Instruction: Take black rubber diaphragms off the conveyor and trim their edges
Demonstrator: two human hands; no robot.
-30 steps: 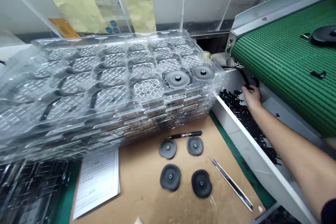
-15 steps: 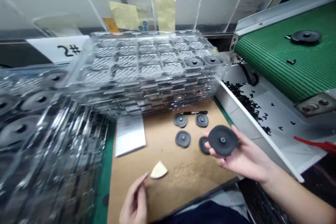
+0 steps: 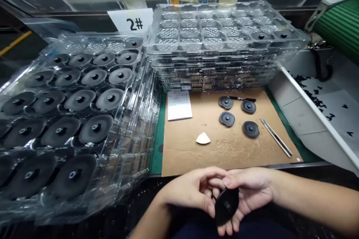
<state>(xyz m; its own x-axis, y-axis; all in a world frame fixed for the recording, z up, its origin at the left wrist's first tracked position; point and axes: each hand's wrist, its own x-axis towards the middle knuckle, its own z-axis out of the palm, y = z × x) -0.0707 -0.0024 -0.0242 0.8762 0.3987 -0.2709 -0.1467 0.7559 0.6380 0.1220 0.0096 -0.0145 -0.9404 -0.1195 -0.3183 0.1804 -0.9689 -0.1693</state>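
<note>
A black rubber disc (image 3: pixel 226 206) with a small central stud is tilted between my two hands, close to my body. My left hand (image 3: pixel 196 190) grips its left edge, thumb in front and fingers curled behind. My right hand (image 3: pixel 249 190) supports it from the right, with the thumb at the top and the fingers underneath. Beyond them, several similar dark discs (image 3: pixel 227 118) lie apart on a brown cardboard sheet (image 3: pixel 185 157). A cream wedge-shaped piece (image 3: pixel 203 138) rests nearer to me on the same sheet.
Clear trays filled with discs (image 3: pixel 97 129) stand stacked at left. Another clear tray stack (image 3: pixel 207 44) is behind the cardboard. A craft knife (image 3: pixel 276 137), a black pen (image 3: pixel 242 99) and a paper slip (image 3: pixel 179 105) lie on the board. At right are a white bin wall (image 3: pixel 316 115) and green conveyor (image 3: pixel 339 26).
My right hand has brought the disc down and toward my body, and my left hand has come over to grip it. The view has swung left, showing more of the filled trays.
</note>
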